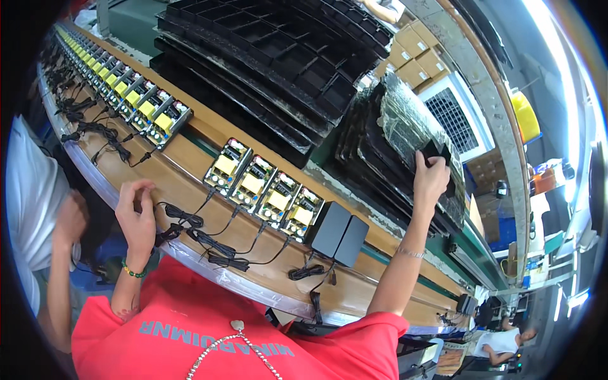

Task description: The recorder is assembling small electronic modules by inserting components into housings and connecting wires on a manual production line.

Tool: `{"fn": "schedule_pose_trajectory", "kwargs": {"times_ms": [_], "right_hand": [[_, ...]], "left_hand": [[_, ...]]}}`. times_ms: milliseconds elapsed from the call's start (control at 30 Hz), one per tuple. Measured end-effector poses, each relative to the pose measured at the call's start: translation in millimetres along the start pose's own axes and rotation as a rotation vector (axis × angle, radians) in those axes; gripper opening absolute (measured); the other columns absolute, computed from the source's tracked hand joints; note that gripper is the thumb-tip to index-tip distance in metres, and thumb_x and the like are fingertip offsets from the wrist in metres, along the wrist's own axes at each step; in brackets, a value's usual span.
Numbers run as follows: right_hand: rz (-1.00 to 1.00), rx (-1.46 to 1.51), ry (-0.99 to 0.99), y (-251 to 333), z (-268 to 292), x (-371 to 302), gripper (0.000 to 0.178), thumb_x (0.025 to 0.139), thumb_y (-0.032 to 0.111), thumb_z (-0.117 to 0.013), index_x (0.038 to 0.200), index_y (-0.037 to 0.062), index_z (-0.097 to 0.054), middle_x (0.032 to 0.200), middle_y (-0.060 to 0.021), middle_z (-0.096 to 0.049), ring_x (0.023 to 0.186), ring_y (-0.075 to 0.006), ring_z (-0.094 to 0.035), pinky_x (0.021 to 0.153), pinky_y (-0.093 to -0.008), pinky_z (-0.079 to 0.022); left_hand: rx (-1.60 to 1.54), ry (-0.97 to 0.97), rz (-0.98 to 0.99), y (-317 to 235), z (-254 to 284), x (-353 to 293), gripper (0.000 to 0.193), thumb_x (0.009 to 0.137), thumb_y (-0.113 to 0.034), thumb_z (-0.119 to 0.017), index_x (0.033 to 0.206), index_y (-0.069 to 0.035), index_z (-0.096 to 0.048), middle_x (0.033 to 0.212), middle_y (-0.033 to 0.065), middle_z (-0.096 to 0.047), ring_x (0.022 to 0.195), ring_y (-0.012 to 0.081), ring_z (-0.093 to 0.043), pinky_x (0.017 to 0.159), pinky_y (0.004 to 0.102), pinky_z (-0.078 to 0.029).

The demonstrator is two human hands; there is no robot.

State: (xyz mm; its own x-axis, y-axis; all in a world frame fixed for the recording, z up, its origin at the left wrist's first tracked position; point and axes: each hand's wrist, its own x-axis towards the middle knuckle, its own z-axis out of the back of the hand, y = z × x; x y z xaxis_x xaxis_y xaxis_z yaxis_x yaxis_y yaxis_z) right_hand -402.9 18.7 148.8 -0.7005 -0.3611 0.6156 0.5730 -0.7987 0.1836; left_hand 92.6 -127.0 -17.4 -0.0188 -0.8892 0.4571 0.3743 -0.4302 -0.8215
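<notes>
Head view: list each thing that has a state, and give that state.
left hand: open, fingertips on the wooden bench
right hand: shut on a black cover
open circuit boards: uncased, in a row
two black cased adapters: closed, side by side
black trays: stacked, empty

Four circuit boards (265, 190) lay side by side on the bench (190, 166), two closed cases (340, 233) just right of them, their cables (209, 237) trailing toward the near edge. Behind stood stacked trays (266, 57); wrapped trays (405, 126) lay further right.
</notes>
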Motion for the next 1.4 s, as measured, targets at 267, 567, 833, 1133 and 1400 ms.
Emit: {"fn": "schedule_pose_trajectory", "kwargs": {"times_ms": [267, 567, 833, 1133, 1400], "right_hand": [[0.361, 0.335, -0.282, 3.7, 16.7, -69.4, 0.034, 0.084, 0.006, -0.079, 0.109, 0.0005, -0.057, 0.125, -0.0214, -0.055, 0.118, -0.0356, -0.056, 0.096, -0.0466, -0.048], [0.499, 0.718, -0.353, 9.8, 21.0, -93.1, 0.055, 0.088, -0.005, -0.073, 0.138, 0.0013, -0.048, 0.140, -0.0195, -0.050, 0.134, -0.0291, -0.050, 0.118, -0.0400, -0.036], [1.032, 0.124, 0.073, 80.8, 102.2, -147.6, 0.058, 0.079, -0.007, -0.070, 0.135, 0.0016, -0.059, 0.135, -0.0188, -0.059, 0.131, -0.0346, -0.055, 0.117, -0.0552, -0.036], [1.074, 0.325, 0.843, 95.5, 94.1, -184.1, 0.074, 0.077, 0.008, -0.082, 0.145, 0.0061, -0.054, 0.147, -0.0182, -0.052, 0.138, -0.0416, -0.048, 0.119, -0.0554, -0.032], [0.682, 0.387, 0.872, 96.0, 74.5, -152.5, 0.100, 0.067, 0.022, -0.092, 0.150, -0.0039, -0.042, 0.146, -0.0259, -0.048, 0.134, -0.0454, -0.047, 0.112, -0.0475, -0.042]], "left_hand": [[0.024, 0.081, -0.029, -3.1, 8.6, 0.1, 0.014, 0.095, 0.007, -0.054, 0.102, 0.001, -0.065, 0.093, 0.0075, -0.061, 0.087, 0.0161, -0.060, 0.080, 0.0267, -0.047], [0.042, 0.047, -0.065, -2.4, 8.3, -4.8, 0.015, 0.091, 0.009, -0.056, 0.100, 0.001, -0.065, 0.090, 0.0110, -0.062, 0.084, 0.0231, -0.061, 0.077, 0.0302, -0.048], [0.034, 0.033, -0.054, -10.9, 6.2, 2.3, 0.016, 0.089, 0.010, -0.057, 0.098, 0.001, -0.067, 0.088, 0.0108, -0.064, 0.077, 0.0204, -0.060, 0.069, 0.0289, -0.047], [0.018, 0.023, -0.124, -6.3, 3.3, 2.6, 0.016, 0.088, 0.010, -0.058, 0.097, 0.000, -0.067, 0.087, 0.0098, -0.064, 0.074, 0.0211, -0.059, 0.066, 0.0292, -0.046], [0.015, 0.045, -0.116, -9.8, 3.9, 2.2, 0.016, 0.088, 0.010, -0.058, 0.095, 0.000, -0.067, 0.086, 0.0097, -0.063, 0.073, 0.0208, -0.059, 0.065, 0.0297, -0.046]]}}
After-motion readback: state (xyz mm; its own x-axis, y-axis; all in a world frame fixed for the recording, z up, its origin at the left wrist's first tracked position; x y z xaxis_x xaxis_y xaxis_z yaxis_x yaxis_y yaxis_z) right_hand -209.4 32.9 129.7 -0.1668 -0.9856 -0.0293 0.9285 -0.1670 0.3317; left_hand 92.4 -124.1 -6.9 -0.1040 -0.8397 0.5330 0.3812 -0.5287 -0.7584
